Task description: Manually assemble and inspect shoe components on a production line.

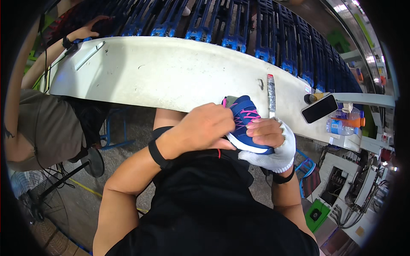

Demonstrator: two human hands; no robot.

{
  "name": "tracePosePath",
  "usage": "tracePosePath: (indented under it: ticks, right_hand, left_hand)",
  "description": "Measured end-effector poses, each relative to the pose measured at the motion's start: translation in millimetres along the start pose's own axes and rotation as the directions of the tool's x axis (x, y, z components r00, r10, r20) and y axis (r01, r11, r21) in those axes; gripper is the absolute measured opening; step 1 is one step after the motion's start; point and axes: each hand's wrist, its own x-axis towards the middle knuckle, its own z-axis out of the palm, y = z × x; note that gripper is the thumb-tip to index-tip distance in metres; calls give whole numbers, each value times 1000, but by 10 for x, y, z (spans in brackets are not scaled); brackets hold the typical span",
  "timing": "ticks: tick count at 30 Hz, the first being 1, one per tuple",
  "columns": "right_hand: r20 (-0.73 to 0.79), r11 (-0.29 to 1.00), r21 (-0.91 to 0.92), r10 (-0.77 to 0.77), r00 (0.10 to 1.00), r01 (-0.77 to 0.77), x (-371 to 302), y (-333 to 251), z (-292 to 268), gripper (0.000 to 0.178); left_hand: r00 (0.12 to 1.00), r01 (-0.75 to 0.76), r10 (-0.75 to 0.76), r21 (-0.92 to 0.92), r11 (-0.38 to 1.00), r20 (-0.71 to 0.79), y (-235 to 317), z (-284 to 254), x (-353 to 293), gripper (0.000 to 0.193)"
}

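The right hand (pixel 271 138), in a white glove with bare fingertips, closes around the toe of a blue shoe (pixel 244 106) with pink laces, at the near table edge. The left hand (pixel 210 126) curls against the shoe's side; whether it grips cannot be told. Beyond lie a wrapped-handled blade (pixel 271 94), a phone (pixel 319 109) and bottles (pixel 341 127) on the white table (pixel 171 68); blue racks (pixel 232 25) border its far side.
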Motion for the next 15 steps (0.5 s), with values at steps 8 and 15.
tracePosePath:
  ticks: [8, 15]
  right_hand:
    - [-387, 390, 909, 661, 643, 146, -220, 202, 396, 32]
    - [-11, 940, 289, 192, 981, -181, 534, 331, 458, 111]
  left_hand:
    - [992, 129, -121, 243, 962, -46, 25, -438, -315, 68]
    - [912, 334, -356, 136, 933, 203, 229, -1107, 199, 77]
